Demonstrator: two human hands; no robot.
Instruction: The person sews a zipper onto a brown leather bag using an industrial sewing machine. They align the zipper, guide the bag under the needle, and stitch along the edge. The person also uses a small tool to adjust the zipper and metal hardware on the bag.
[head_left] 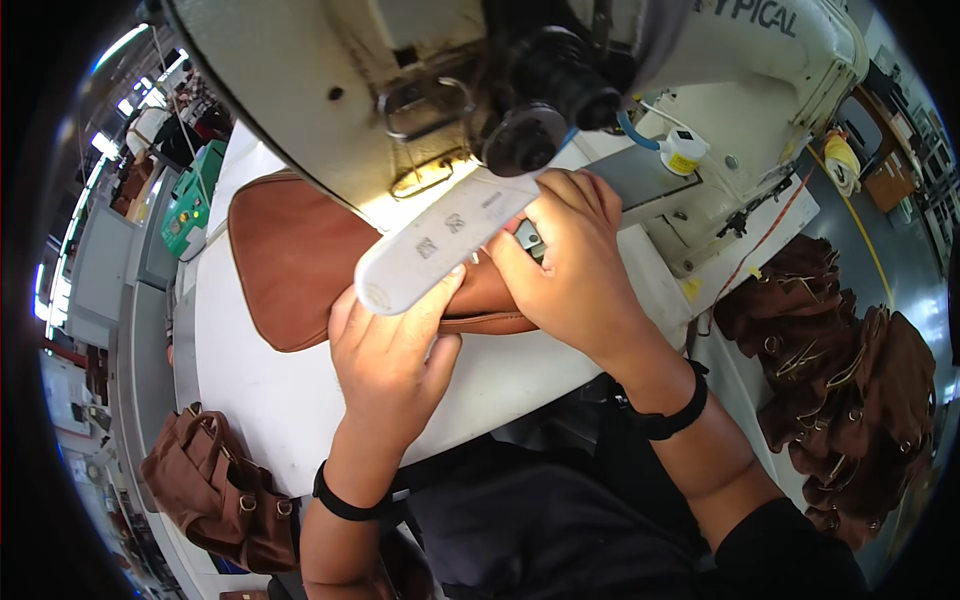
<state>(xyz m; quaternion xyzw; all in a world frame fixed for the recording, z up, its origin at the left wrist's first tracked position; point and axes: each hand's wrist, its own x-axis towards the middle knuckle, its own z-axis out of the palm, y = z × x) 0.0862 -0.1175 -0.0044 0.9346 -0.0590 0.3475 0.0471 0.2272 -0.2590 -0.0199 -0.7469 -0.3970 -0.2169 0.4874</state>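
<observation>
A brown leather piece (290, 255) lies flat on the white sewing table (250, 390), reaching under the head of a cream industrial sewing machine (420, 70). My left hand (390, 355) presses down on the near edge of the leather, fingers together. My right hand (575, 270) rests on the leather close to the needle area, fingers curled over it. A white lamp bar (440, 240) on the machine hides where the two hands meet and the needle itself.
A pile of brown leather bags (850, 390) with metal rings lies at the right. Another brown bag (215, 495) sits low at the left. A green box (190, 205) stands at the far left of the table. A thread cone (843, 160) is at the right.
</observation>
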